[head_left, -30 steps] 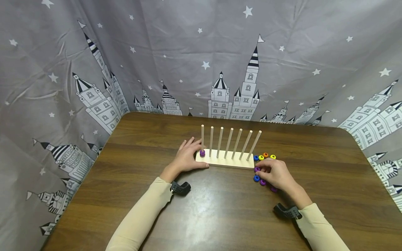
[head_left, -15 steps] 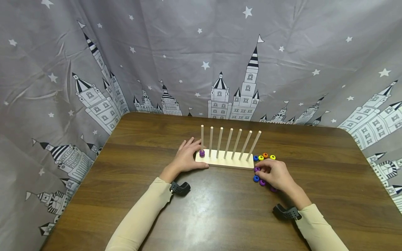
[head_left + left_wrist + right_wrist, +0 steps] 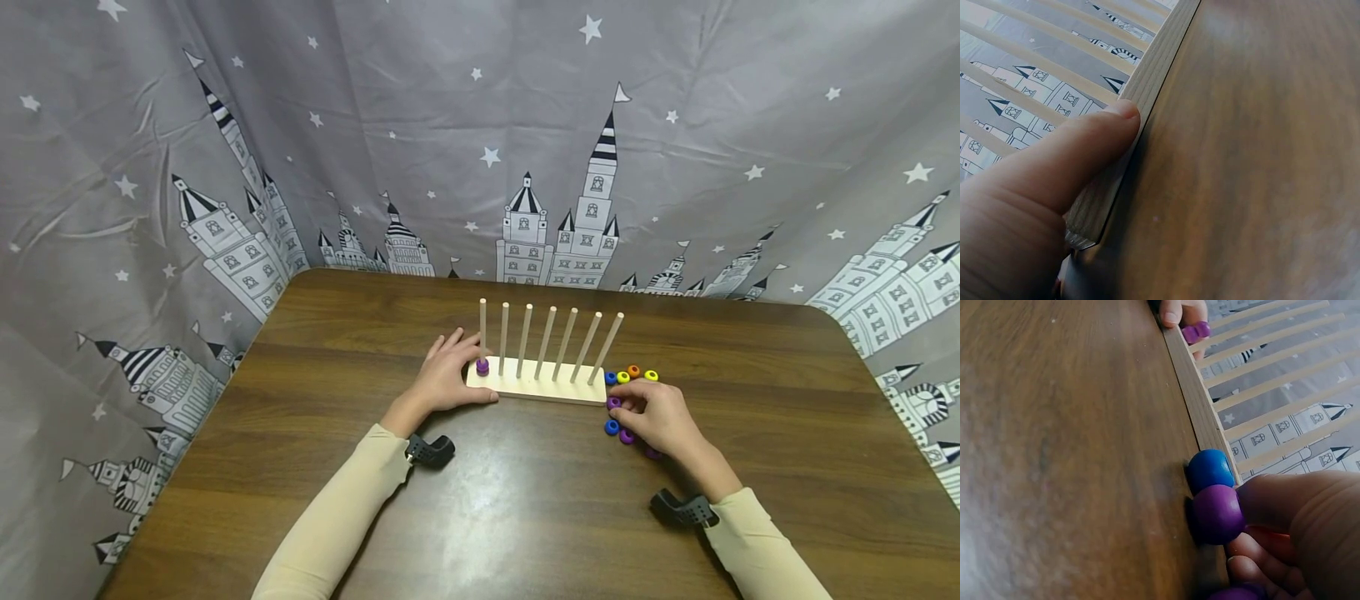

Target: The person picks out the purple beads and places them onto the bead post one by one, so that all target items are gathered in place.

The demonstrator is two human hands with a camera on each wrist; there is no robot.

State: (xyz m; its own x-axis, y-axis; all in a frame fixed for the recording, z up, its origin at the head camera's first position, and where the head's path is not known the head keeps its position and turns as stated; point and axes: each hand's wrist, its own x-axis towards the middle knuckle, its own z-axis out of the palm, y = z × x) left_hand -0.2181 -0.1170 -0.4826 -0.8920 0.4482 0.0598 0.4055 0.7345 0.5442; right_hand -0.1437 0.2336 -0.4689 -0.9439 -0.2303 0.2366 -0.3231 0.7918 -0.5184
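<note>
A pale wooden peg board (image 3: 536,387) with a row of several upright pegs stands mid-table. My left hand (image 3: 448,375) grips its left end, the thumb (image 3: 1100,134) along the front edge and the fingers behind. Purple beads (image 3: 482,367) are stacked low on the leftmost peg. At the board's right end, my right hand (image 3: 657,414) pinches a purple bead (image 3: 613,403) between thumb and index finger, low over the table. Close by lie a blue bead (image 3: 1210,470) and a purple bead (image 3: 1217,514), in front of the right thumb in the right wrist view.
Behind the right hand lie a blue bead (image 3: 611,377), yellow beads (image 3: 623,377) and an orange bead (image 3: 634,371). Another purple bead (image 3: 653,453) shows under the right wrist. A grey castle-print curtain (image 3: 420,125) hangs behind the brown wooden table (image 3: 480,500).
The purple bead between my right fingers has shifted very slightly away from me. My left hand and the peg board hold their place.
</note>
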